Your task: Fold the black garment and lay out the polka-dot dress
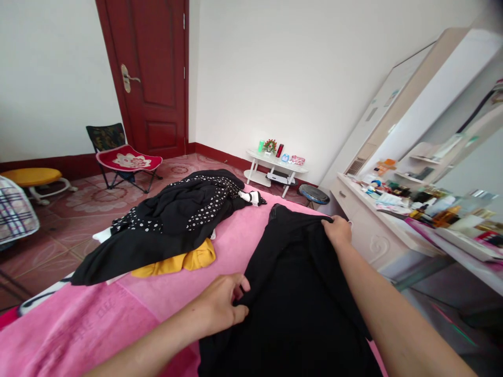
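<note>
From the head camera, a black garment (293, 293) lies spread on the pink bed (118, 324), toward the bed's right edge. The left hand (223, 306) is curled closed, pinching a fold of the garment's left side between thumb and fingers. The right hand (338, 231) reaches further up the bed and grips the garment's far edge, fingers closed over the cloth near the bed's right edge. Toward the bed's far left corner sits a pile of clothes: a black piece with white dots (184, 207) on top, a yellow garment (181, 262) peeking out beneath. A cluttered dressing table (396, 220) stands just beside the bed on the right.
</note>
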Tool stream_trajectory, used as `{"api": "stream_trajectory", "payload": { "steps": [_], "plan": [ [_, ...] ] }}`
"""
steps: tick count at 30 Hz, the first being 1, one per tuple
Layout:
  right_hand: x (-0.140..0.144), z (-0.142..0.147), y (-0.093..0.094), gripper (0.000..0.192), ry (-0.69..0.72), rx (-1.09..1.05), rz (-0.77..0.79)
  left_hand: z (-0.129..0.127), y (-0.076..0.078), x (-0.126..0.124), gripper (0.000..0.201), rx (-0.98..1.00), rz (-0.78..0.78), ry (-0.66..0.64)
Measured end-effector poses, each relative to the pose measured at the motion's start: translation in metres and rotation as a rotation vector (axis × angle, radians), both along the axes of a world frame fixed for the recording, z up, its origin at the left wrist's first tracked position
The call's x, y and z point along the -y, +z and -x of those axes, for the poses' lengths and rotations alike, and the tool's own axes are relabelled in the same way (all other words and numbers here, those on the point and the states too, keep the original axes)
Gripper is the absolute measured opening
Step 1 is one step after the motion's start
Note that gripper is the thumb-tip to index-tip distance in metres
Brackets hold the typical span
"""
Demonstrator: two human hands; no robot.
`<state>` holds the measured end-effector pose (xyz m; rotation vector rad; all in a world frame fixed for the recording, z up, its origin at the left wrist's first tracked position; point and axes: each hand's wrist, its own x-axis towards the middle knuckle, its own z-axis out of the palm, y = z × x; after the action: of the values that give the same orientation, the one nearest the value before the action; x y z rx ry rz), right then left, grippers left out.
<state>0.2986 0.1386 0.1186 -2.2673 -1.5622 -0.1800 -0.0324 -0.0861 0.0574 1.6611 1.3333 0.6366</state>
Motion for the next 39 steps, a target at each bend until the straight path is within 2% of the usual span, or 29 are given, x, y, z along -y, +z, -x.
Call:
{"api": "stream_trajectory", "payload": {
  "steps": [2,4,6,7,8,10,12,13,15,18,21,23,25,27,30,33,35,37,39],
  "plan": [
    [0.01,0.0,-0.008,0.039,-0.019,0.008,-0.028,-0.018,0.0,0.005,0.047,0.124,0.15,-0.166],
    [0.024,0.005,-0.021,0.04,0.006,0.031,-0.055,-0.033,-0.001,0.01,0.055,0.221,0.332,-0.402],
    [0.043,0.011,-0.036,0.037,0.121,0.056,-0.082,-0.044,-0.002,0.01,0.045,0.232,0.382,-0.572],
    [0.054,0.015,-0.044,0.034,0.209,0.064,-0.084,-0.048,-0.003,0.008,0.036,0.2,0.316,-0.593],
    [0.065,0.019,-0.052,0.031,0.306,0.068,-0.075,-0.051,-0.004,0.004,0.029,0.154,0.192,-0.563],
    [0.09,0.023,-0.066,0.027,0.468,0.08,-0.043,-0.055,-0.01,-0.01,0.027,0.053,-0.133,-0.402],
    [0.113,0.023,-0.077,0.031,0.547,0.116,-0.036,-0.06,-0.02,-0.029,0.034,-0.042,-0.409,-0.225],
    [0.124,0.02,-0.082,0.035,0.556,0.14,-0.038,-0.063,-0.025,-0.039,0.039,-0.095,-0.489,-0.165],
    [0.139,0.011,-0.087,0.039,0.514,0.154,0.018,-0.069,-0.038,-0.056,0.05,-0.231,-0.544,-0.123],
    [0.146,-0.007,-0.087,0.033,0.385,0.055,0.206,-0.08,-0.056,-0.069,0.058,-0.461,-0.536,-0.154],
    [0.132,-0.023,-0.078,0.033,0.293,-0.012,0.255,-0.086,-0.065,-0.069,0.055,-0.58,-0.552,-0.165],
    [0.115,-0.028,-0.071,0.038,0.252,-0.02,0.22,-0.087,-0.067,-0.067,0.054,-0.605,-0.564,-0.16],
    [0.094,-0.026,-0.064,0.033,0.227,-0.029,0.166,-0.086,-0.067,-0.066,0.053,-0.608,-0.572,-0.162],
    [0.073,-0.016,-0.059,0.03,0.232,-0.028,0.102,-0.085,-0.066,-0.067,0.052,-0.601,-0.577,-0.162],
    [0.045,0.015,-0.057,0.034,0.302,-0.002,0.006,-0.084,-0.064,-0.068,0.052,-0.566,-0.566,-0.158],
    [0.025,0.055,-0.063,0.038,0.449,0.041,-0.059,-0.083,-0.063,-0.069,0.052,-0.512,-0.541,-0.155],
    [0.014,0.077,-0.074,0.041,0.576,0.097,-0.059,-0.082,-0.063,-0.071,0.053,-0.479,-0.511,-0.159],
    [-0.001,0.089,-0.089,0.045,0.665,0.161,-0.003,-0.082,-0.064,-0.072,0.054,-0.455,-0.468,-0.17],
    [-0.02,0.091,-0.103,0.05,0.663,0.178,0.113,-0.082,-0.066,-0.075,0.056,-0.435,-0.421,-0.186]
  ]
}}
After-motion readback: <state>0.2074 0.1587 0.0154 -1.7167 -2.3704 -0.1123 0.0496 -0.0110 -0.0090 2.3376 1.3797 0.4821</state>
